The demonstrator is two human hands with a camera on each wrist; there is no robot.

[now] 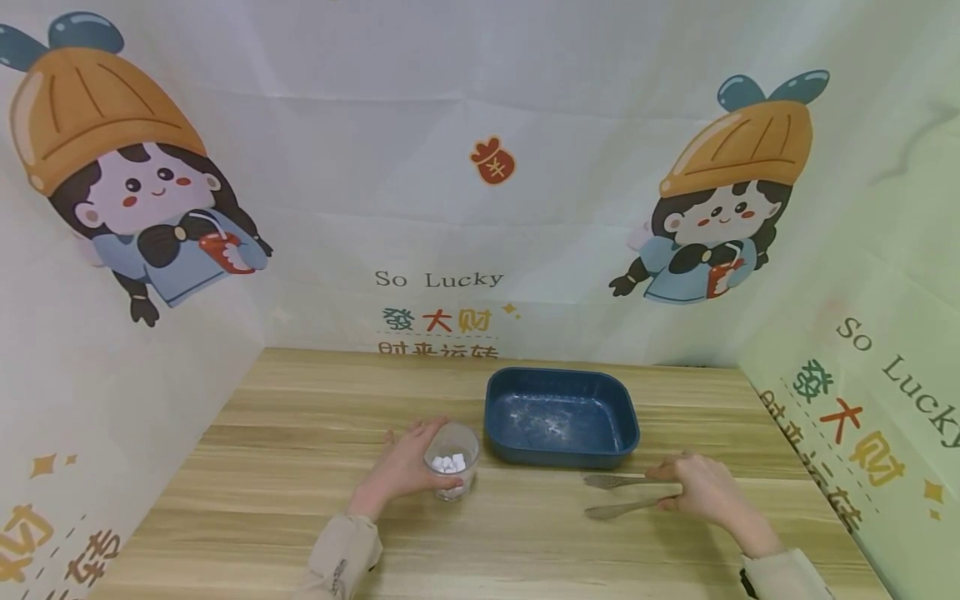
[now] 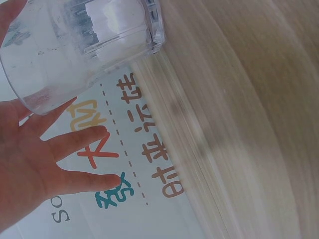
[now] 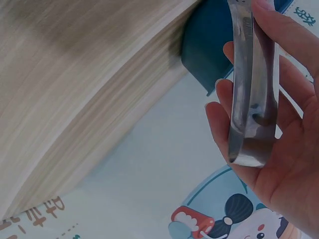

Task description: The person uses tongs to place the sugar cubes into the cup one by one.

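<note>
My left hand (image 1: 401, 468) holds a clear cup (image 1: 453, 439) with several small white cubes (image 1: 448, 463) in it. In the left wrist view the cup (image 2: 52, 57) is gripped near its rim, with some fingers spread away from it. My right hand (image 1: 708, 493) grips metal tongs (image 1: 624, 481). Their two arms stand apart and point left over the table, with nothing between the tips. From the right wrist, the bent end of the tongs (image 3: 251, 149) lies against the palm, and the tips are out of that view.
A dark blue rectangular tub (image 1: 561, 458) stands on the wooden table (image 1: 315, 400), behind and between the two hands. Hanging cloth (image 1: 330, 167) printed with cartoon figures and lettering encloses the back and sides of the table.
</note>
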